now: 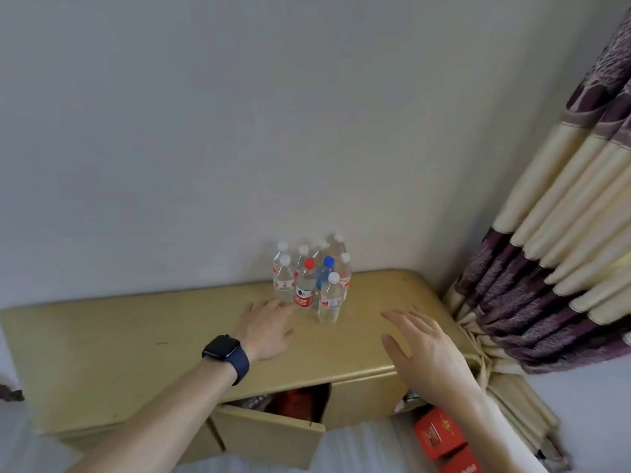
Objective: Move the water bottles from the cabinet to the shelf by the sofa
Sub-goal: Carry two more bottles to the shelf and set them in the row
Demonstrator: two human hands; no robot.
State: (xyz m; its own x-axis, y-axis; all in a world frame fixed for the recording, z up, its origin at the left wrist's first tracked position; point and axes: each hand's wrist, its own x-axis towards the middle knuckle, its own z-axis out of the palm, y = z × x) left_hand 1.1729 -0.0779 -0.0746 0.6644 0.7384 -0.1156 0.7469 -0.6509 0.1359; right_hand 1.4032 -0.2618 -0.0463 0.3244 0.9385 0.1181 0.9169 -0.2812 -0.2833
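Several clear water bottles point(312, 276) stand clustered on the yellow cabinet top point(143, 339) near the wall. Most have white caps, one has a red cap and red label point(305, 285), one a blue cap point(324, 273). A white-capped bottle point(330, 298) stands nearest to me. My left hand point(268, 327), with a dark watch on the wrist, lies open just left of the bottles, fingertips close to the red-labelled one. My right hand point(423, 349) hovers open to the right of the cluster, apart from it. Neither hand holds anything.
A cabinet door point(269, 438) below hangs ajar with something red-brown inside. Red boxes point(440, 435) sit on the floor at the lower right. A purple and cream curtain point(563, 240) hangs right of the cabinet, tied at its corner. A plain wall stands behind.
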